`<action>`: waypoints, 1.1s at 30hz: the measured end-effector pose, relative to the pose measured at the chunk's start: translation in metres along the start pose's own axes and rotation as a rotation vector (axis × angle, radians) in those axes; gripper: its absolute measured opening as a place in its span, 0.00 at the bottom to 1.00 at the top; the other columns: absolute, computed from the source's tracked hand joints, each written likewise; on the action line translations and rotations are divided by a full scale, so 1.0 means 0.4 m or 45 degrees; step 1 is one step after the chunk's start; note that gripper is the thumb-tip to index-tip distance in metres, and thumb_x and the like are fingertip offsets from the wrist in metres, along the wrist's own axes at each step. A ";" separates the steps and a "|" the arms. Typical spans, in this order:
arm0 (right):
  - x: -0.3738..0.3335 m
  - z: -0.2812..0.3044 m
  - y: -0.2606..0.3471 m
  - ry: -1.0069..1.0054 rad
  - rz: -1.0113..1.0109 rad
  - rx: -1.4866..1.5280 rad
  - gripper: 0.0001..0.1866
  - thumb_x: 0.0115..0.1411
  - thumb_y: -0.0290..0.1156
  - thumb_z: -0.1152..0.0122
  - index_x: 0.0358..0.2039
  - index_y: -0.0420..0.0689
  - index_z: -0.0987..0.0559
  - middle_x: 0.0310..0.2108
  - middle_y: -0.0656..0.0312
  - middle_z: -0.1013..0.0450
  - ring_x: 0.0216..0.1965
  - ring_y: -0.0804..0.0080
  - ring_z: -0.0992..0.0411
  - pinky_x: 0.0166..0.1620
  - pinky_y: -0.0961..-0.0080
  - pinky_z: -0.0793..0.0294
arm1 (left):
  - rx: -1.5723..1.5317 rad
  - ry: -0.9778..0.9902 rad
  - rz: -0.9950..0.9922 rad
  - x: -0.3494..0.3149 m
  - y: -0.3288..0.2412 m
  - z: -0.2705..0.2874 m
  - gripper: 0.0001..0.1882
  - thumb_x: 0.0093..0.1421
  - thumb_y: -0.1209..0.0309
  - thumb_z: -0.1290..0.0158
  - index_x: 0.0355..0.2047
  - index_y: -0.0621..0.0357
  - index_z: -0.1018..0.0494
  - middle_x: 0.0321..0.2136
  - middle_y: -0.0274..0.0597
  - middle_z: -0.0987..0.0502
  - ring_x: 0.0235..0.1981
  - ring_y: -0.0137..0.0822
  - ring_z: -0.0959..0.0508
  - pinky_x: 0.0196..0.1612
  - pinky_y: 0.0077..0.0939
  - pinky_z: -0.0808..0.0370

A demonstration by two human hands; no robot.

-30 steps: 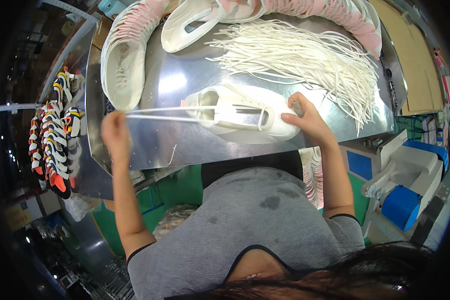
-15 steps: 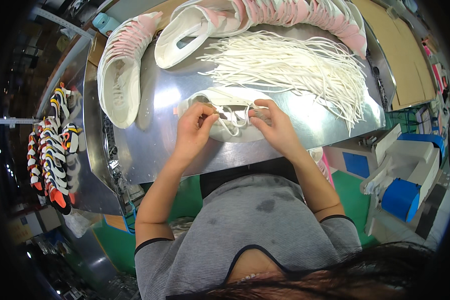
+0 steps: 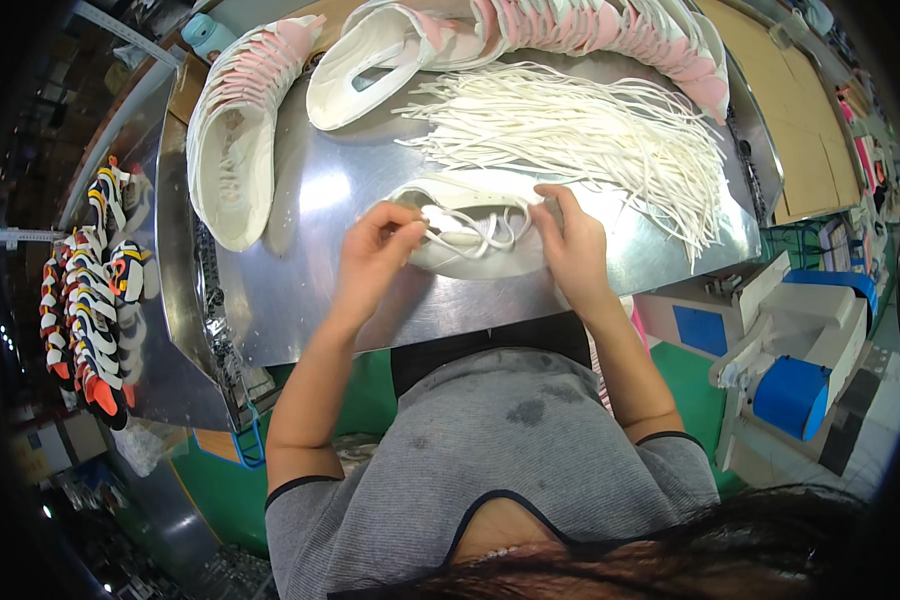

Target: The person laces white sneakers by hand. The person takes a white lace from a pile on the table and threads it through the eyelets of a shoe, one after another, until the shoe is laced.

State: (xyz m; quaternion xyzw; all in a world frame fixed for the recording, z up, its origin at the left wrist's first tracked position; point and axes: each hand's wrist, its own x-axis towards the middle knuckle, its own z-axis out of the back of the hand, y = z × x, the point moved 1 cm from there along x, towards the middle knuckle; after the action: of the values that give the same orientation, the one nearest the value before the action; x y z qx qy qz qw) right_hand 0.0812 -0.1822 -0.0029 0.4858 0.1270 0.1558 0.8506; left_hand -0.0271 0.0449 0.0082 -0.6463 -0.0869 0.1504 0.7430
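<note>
A white shoe upper (image 3: pixel 475 266) lies on the metal table close in front of me, its opening facing up. A white shoelace (image 3: pixel 491 236) is threaded in it and loops loosely over the opening. At the upper's left part, my left hand (image 3: pixel 375 252) pinches the lace between thumb and forefinger. My right hand (image 3: pixel 578 245) grips the upper's right end, fingers on the far side and thumb at the opening. Just beyond the upper lies a broad heap of loose white laces (image 3: pixel 580 125).
Nested pink-and-white uppers form one row (image 3: pixel 232 150) at the left and another (image 3: pixel 610 38) along the back of the metal table (image 3: pixel 300 290). Multicoloured shoe parts (image 3: pixel 95 320) stand farther left. A grey machine with blue covers (image 3: pixel 790 395) is at the right, beside cardboard (image 3: pixel 785 120).
The upper has shifted a little to the right with my right hand, which now holds its right end. My left hand has moved slightly left, and the lace loop lies farther right.
</note>
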 end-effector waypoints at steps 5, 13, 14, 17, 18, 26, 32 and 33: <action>0.054 -0.067 -0.085 -0.411 0.381 -0.336 0.09 0.63 0.28 0.40 0.43 0.42 0.25 0.37 0.53 0.22 0.31 0.51 0.22 0.33 0.62 0.24 | -1.029 -0.012 0.056 0.010 -0.024 0.184 0.05 0.66 0.76 0.47 0.40 0.65 0.27 0.34 0.41 0.23 0.31 0.28 0.24 0.34 0.19 0.25; 0.047 -0.084 -0.087 -0.361 0.321 -0.349 0.09 0.64 0.29 0.41 0.43 0.43 0.26 0.38 0.54 0.23 0.32 0.48 0.23 0.34 0.57 0.23 | -1.652 -0.733 -0.185 -0.095 0.132 0.876 0.08 0.64 0.89 0.58 0.43 0.70 0.35 0.36 0.48 0.29 0.34 0.33 0.27 0.31 0.19 0.27; 0.047 -0.086 -0.094 -0.351 0.306 -0.334 0.09 0.64 0.30 0.42 0.43 0.43 0.26 0.38 0.53 0.23 0.33 0.47 0.23 0.35 0.56 0.24 | -1.591 -0.645 -0.129 -0.071 0.111 0.815 0.08 0.65 0.87 0.56 0.43 0.69 0.34 0.35 0.46 0.28 0.34 0.32 0.26 0.32 0.18 0.26; 0.055 -0.070 -0.097 -0.289 0.270 -0.160 0.08 0.65 0.31 0.43 0.42 0.42 0.26 0.36 0.55 0.23 0.30 0.52 0.24 0.31 0.61 0.26 | -0.511 -0.223 -0.244 -0.019 -0.048 0.332 0.04 0.64 0.78 0.45 0.38 0.63 0.26 0.31 0.34 0.25 0.31 0.26 0.24 0.35 0.20 0.23; 0.057 -0.054 -0.095 -0.228 0.250 -0.013 0.08 0.66 0.31 0.43 0.41 0.41 0.25 0.34 0.58 0.23 0.26 0.59 0.24 0.27 0.67 0.28 | -0.329 -0.114 0.064 -0.041 -0.132 0.167 0.04 0.64 0.77 0.45 0.39 0.60 0.25 0.35 0.36 0.24 0.33 0.28 0.22 0.38 0.22 0.22; 0.018 0.121 -0.076 0.252 0.084 0.805 0.10 0.65 0.30 0.39 0.43 0.39 0.20 0.31 0.70 0.27 0.25 0.89 0.36 0.27 0.89 0.40 | 0.655 0.243 -0.644 0.047 -0.194 -0.157 0.04 0.54 0.77 0.38 0.30 0.61 0.21 0.48 0.44 0.26 0.47 0.40 0.27 0.48 0.31 0.29; 0.001 0.034 -0.026 0.335 -0.019 0.892 0.09 0.63 0.30 0.35 0.41 0.40 0.20 0.30 0.70 0.25 0.32 0.85 0.29 0.36 0.84 0.30 | 0.674 0.060 -0.508 0.050 -0.145 -0.200 0.10 0.56 0.74 0.39 0.39 0.59 0.22 0.47 0.45 0.25 0.48 0.40 0.26 0.48 0.30 0.29; 0.007 0.035 -0.024 0.315 -0.163 1.035 0.09 0.62 0.30 0.35 0.41 0.40 0.20 0.29 0.70 0.25 0.32 0.85 0.29 0.36 0.83 0.30 | 0.685 0.065 -0.504 0.027 -0.138 -0.178 0.10 0.56 0.74 0.39 0.39 0.59 0.22 0.47 0.45 0.25 0.48 0.40 0.26 0.48 0.30 0.29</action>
State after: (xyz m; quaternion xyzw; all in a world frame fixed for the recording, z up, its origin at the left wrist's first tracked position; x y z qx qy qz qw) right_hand 0.0903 -0.1968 -0.0045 0.7504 0.3090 0.0971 0.5762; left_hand 0.0121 -0.0244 0.0512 -0.4012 -0.1494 0.0044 0.9037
